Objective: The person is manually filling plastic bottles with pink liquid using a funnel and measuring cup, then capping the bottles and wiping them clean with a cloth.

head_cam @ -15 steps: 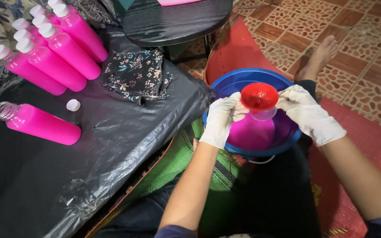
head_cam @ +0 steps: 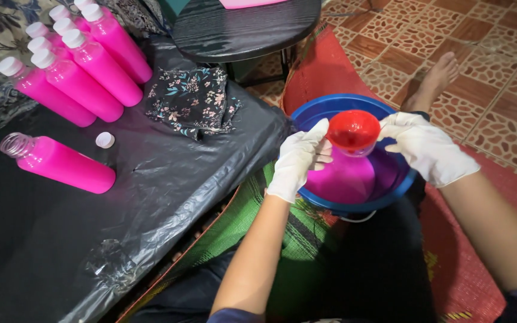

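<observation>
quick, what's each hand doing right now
left hand: closed on the red funnel over the blue basin
right hand: touching the funnel's far side; grip cannot be told

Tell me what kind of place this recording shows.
Probably a home floor used for hand-filling bottles: patterned floor tiles, a woven mat, and capped pink bottles laid on black plastic sheeting beside a blue basin.

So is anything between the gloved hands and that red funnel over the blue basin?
Nothing visible. The left hand touches the red funnel on one side and the right hand on the other, above the pink liquid in the blue basin.
</observation>
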